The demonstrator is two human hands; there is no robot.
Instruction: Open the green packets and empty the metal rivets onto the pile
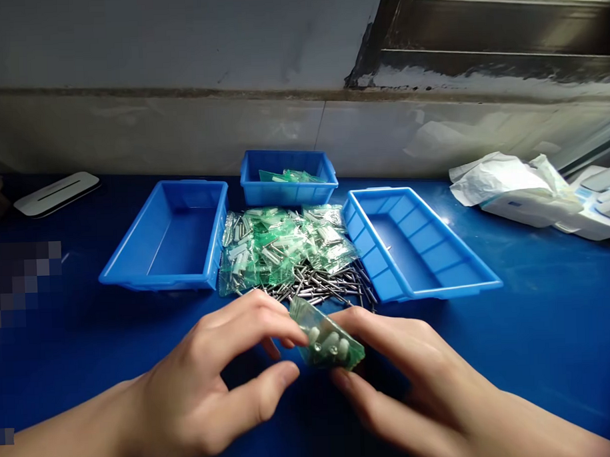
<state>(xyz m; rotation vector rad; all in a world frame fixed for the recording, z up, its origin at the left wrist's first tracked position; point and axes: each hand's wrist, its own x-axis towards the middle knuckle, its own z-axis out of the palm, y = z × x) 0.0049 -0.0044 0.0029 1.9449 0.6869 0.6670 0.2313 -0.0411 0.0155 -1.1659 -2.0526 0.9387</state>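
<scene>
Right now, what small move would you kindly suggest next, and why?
Perhaps the left hand should bring its thumb to the green packet: the right hand seems to pinch it, while the left thumb stands apart.

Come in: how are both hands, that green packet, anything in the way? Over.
Right hand pinches the green packet, white pieces showing inside. Left hand open, fingertips at packet's edge, contact unclear. Nothing seen blocking the packet; packet pile, loose screws beyond.

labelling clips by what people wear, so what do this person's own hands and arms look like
Both the left hand and the right hand are ungloved, with no ring, watch or bracelet visible. The forearms show no sleeve within the frame.
</scene>
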